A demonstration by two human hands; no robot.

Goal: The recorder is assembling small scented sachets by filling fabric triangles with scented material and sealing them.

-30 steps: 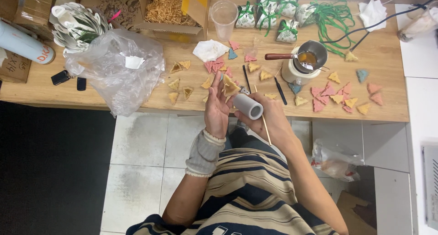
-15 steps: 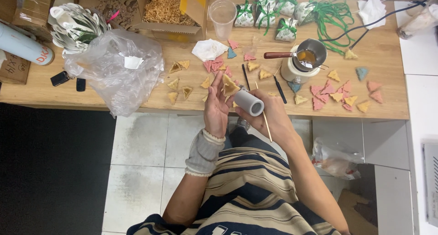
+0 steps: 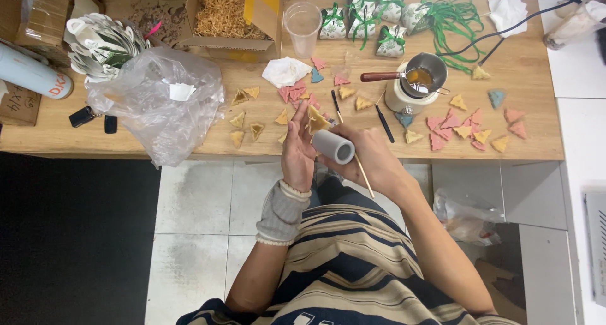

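Head view, looking straight down at my two hands, which I hold together just off the near edge of a long wooden table (image 3: 505, 72). My left hand (image 3: 297, 149) is raised with the palm turned inward and the fingers spread loosely upward; a small yellow triangular piece (image 3: 317, 121) rests against its fingertips, though I cannot tell how firmly it is pinched. My right hand (image 3: 366, 157) is wrapped around a short grey tube (image 3: 332, 147), its open end facing the camera, and the same hand also pinches a thin wooden stick (image 3: 363, 173) that slants down toward my lap. The tube touches my left palm, and the triangle sits just above the tube.

On the table beyond my hands, many more small triangles (image 3: 464, 126) in yellow, pink and blue lie scattered, most of them to the right. A white pot with a small metal pan (image 3: 424, 72) on top stands among them, the pan's wooden handle pointing left. A crumpled clear plastic bag (image 3: 154, 101) lies at the table's left part, with a cardboard box of straw-like filling (image 3: 221, 12) at the far edge and a clear plastic cup (image 3: 303, 25) beside it. Small white packets tied with green ribbon (image 3: 366, 18) stand along the far edge.
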